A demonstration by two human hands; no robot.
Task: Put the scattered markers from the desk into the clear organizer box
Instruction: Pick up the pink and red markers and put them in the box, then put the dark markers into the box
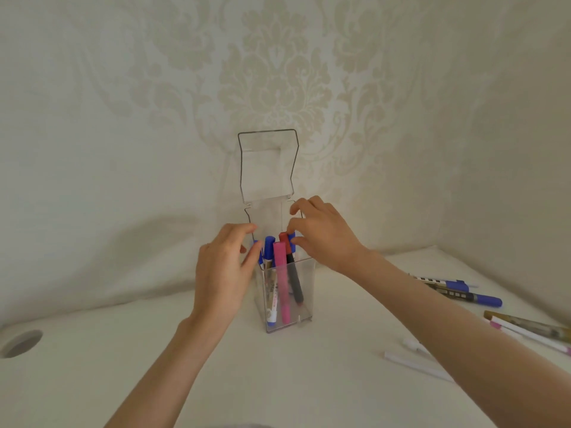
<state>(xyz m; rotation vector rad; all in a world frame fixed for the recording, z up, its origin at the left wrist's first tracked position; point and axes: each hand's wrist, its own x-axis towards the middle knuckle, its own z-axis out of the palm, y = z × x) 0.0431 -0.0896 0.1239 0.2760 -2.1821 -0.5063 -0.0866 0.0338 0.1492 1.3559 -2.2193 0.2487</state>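
Observation:
The clear organizer box [306, 291] stands upright mid-desk with its hinged lid [267, 168] flipped up against the wall. Inside stand a pink marker [282, 288], a blue-capped marker [268, 251] and a black marker with a red cap [295, 282]. My left hand [222, 267] grips the box's upper left edge, thumb and fingers around the rim. My right hand [324, 236] is at the upper right, fingertips pinching a blue marker cap [292, 242] that sticks out of the box. More markers lie on the desk at right: two blue ones [472, 296], a gold one [525, 322].
A white pen with a pink tip [531, 335] and a plain white pen [414, 364] lie under my right forearm. A round cable hole [21, 342] is in the desk at far left. Patterned walls close in behind and at right.

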